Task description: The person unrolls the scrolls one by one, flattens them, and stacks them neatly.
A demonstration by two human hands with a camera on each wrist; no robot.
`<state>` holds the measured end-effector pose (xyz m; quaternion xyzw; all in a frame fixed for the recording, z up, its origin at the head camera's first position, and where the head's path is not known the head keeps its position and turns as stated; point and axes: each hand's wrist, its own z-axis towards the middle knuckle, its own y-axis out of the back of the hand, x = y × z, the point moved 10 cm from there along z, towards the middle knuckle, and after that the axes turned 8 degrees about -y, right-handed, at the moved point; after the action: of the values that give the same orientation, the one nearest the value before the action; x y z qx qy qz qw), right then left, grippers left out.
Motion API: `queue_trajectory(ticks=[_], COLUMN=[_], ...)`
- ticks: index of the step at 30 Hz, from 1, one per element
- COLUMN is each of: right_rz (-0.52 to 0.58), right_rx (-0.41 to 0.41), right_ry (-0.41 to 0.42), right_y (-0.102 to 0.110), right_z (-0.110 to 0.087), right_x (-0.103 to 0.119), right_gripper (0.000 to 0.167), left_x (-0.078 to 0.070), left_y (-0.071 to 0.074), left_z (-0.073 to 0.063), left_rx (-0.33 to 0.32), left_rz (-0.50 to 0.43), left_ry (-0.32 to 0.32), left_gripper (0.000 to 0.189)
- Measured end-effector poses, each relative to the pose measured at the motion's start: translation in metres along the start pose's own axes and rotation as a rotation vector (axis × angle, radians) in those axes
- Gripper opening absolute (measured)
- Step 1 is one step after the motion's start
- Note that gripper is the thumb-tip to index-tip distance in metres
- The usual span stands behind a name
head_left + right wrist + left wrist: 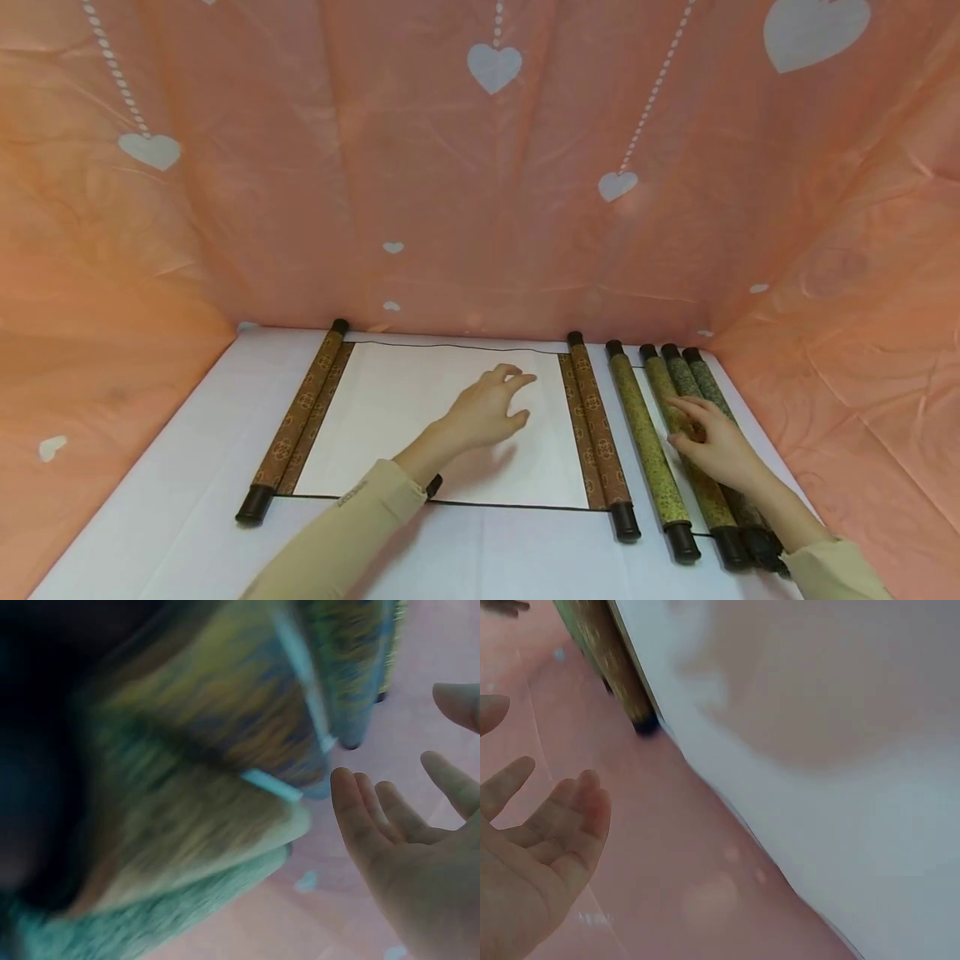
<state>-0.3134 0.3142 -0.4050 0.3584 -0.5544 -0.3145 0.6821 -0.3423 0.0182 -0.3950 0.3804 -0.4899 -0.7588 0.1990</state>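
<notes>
A hanging scroll lies unrolled, its white paper (382, 417) spread between a brown patterned left roller (296, 421) and a matching right roller (600, 425). Over the paper hovers my left hand (483, 412), fingers loosely bent and holding nothing. To the right, a yellow-green scroll is slightly unrolled, with a left roller (648, 446) and a right roller (660, 375). Above that right roller is my right hand (716, 446), its fingers (352, 817) relaxed and nothing in them. Whether it touches the roller I cannot tell. Dark green rollers (686, 379) lie beside it, partly hidden by the hand.
All the scrolls lie on a white tabletop (187, 467). A pink-orange curtain (450, 183) with white hearts rises behind the table and along both sides. The scrolls' black end knobs (626, 523) point toward the front edge.
</notes>
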Motion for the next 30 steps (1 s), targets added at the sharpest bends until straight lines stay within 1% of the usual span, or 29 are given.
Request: queue_trajectory(ticks=[2,4,9,12,15,19,24,25,30], right_rz=[-0.034,-0.041,-0.053,-0.067,-0.084,-0.106,-0.098,-0.087,0.038], right_rx=[0.005,0.015,0.028,0.029,0.019,0.009,0.053,0.067,0.155], right_ry=[-0.007,-0.011,-0.001,0.005,0.000,-0.005,-0.018,-0.025,-0.036], right_y=[0.001,0.002,0.001,-0.001,-0.002,-0.003,-0.004,-0.005,-0.012], right_z=[-0.001,-0.001,0.001,0.003,0.004,0.006,0.009,0.010,0.016], right_x=[-0.010,-0.016,-0.023,-0.024,-0.026,-0.030,-0.037,-0.038,-0.043], right_gripper=[0.057,0.058,0.057,0.057,0.056,0.054,0.052,0.051,0.053], left_x=[-0.015,-0.029,-0.063,-0.080,-0.092,-0.102,-0.110,-0.111,-0.112], left_y=[-0.012,-0.025,-0.059,-0.083,-0.103,-0.117,-0.129,-0.130,-0.135], left_z=[0.011,0.022,0.044,0.054,0.063,0.072,0.083,0.085,0.091], left_rx=[0.036,0.063,0.125,0.161,0.196,0.232,0.242,0.243,0.253], left_rz=[0.026,0.045,0.099,0.156,0.197,0.220,0.238,0.239,0.254], left_ry=[-0.021,-0.044,-0.122,-0.168,-0.187,-0.167,-0.124,-0.112,-0.050], left_gripper=[0.057,0.057,0.055,0.055,0.055,0.055,0.054,0.055,0.061])
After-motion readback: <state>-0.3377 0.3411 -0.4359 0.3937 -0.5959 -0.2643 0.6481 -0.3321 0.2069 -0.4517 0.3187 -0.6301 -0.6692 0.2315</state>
